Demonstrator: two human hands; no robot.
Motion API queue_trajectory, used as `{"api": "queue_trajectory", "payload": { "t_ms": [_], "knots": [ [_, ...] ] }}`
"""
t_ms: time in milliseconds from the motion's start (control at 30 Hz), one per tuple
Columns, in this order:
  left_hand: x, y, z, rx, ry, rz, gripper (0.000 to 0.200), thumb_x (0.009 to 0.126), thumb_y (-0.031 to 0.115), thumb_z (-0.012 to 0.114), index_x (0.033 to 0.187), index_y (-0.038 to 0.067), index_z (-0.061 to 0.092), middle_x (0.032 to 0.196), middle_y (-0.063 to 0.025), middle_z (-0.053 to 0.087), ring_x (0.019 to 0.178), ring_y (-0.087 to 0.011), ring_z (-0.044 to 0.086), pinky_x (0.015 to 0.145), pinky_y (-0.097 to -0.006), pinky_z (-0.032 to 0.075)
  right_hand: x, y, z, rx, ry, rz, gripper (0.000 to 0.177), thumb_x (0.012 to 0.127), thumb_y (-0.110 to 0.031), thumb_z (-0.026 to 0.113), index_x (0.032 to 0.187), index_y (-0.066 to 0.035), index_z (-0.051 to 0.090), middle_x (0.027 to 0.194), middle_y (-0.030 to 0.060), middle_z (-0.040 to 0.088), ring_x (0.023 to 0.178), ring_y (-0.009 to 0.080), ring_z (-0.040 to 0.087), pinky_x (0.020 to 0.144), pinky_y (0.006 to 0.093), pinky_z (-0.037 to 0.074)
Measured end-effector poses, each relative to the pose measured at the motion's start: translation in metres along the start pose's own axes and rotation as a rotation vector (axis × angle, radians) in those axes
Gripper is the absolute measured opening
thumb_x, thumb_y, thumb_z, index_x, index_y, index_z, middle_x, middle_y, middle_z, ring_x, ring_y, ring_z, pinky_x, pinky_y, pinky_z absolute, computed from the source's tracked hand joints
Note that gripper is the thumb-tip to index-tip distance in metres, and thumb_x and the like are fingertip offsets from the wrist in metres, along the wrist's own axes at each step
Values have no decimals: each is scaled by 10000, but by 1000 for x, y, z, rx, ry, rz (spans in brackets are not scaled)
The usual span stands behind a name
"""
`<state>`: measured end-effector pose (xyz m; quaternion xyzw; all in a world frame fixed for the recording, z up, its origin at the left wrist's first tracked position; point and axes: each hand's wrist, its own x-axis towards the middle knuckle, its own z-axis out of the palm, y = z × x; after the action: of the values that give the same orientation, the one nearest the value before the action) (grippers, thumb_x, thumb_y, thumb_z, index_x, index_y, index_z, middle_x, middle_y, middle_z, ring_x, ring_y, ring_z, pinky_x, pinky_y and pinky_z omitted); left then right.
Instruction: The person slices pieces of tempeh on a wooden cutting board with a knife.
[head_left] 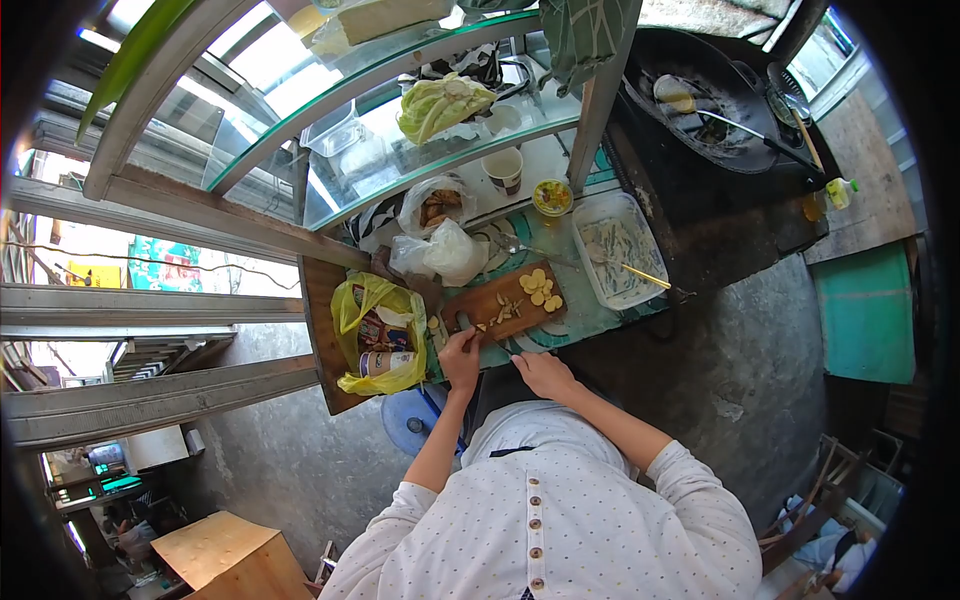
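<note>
Head view: your left hand [461,357] pinches shut on a small piece [481,327] at the cutting board's [488,291] near edge, right hand [541,374] curled, grip can't tell; piece looks light, soft, slippery, so hold its sides.

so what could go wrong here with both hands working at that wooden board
1. The left hand and right hand crowd the small cut pieces on the cutting board. Fingers could get nicked, though any blade is too small to make out.
2. The yellow bag sits beside the left hand near the counter's edge, so a nudge might tip it off.
</note>
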<state>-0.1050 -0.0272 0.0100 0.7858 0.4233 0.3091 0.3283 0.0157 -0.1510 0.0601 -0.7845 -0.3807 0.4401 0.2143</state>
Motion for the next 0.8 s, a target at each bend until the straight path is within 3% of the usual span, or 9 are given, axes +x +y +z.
{"api": "queue_trajectory", "payload": {
  "t_ms": [500, 800],
  "knots": [
    [-3, 2, 3, -57, 28, -24, 107, 719, 1, 658, 822, -22, 643, 782, -132, 643, 652, -197, 636, 588, -274, 493, 16, -2, 12, -128, 85, -71, 430, 912, -359, 331, 865, -1, 563, 808, 244, 597, 773, 403, 585, 675, 480, 464],
    [-4, -4, 5, -64, 49, -43, 107, 717, 2, 664, 817, -25, 640, 760, -122, 643, 639, -173, 631, 580, -262, 487, 22, -4, 13, -100, 68, -24, 427, 916, -355, 334, 866, 9, 551, 828, 251, 590, 818, 406, 568, 705, 499, 439]
  ]
}}
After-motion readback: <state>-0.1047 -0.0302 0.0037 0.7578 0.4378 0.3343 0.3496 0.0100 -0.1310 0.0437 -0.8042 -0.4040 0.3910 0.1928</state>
